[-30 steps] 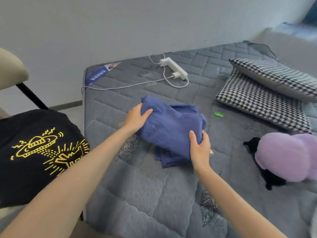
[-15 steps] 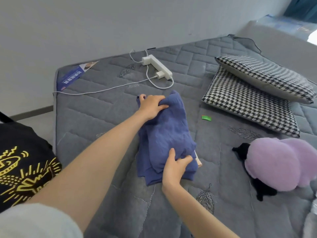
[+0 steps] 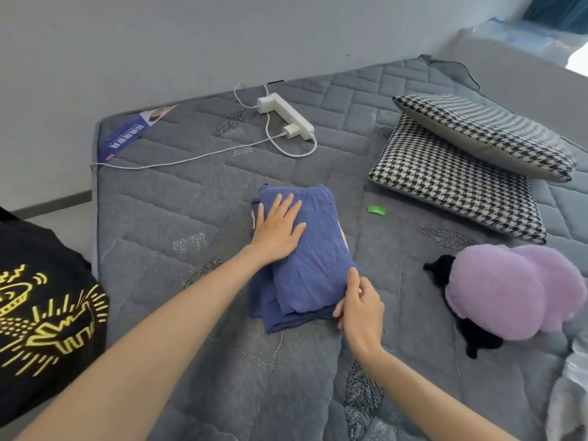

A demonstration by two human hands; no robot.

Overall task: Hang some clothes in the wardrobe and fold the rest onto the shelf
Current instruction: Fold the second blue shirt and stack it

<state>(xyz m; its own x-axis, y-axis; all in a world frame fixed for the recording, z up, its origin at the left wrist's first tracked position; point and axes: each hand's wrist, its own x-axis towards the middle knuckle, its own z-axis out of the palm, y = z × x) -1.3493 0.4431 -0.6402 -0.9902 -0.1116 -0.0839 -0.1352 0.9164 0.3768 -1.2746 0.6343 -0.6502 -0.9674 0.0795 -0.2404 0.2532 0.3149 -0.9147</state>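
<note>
Blue garment (image 3: 311,265) lies folded in a compact stack on the bed (image 3: 159,218). The left hand (image 3: 278,229) presses flat on it, grip released, and the right hand (image 3: 361,310) pinches its near corner. Folding looks nearly done. Shelving is not yet done, and the black T-shirt (image 3: 47,313) lies untouched.

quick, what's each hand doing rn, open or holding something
Left hand: open, fingers straight, pressing flat on the folded blue garment.
Right hand: closed, pinching the garment's near right corner.
</note>
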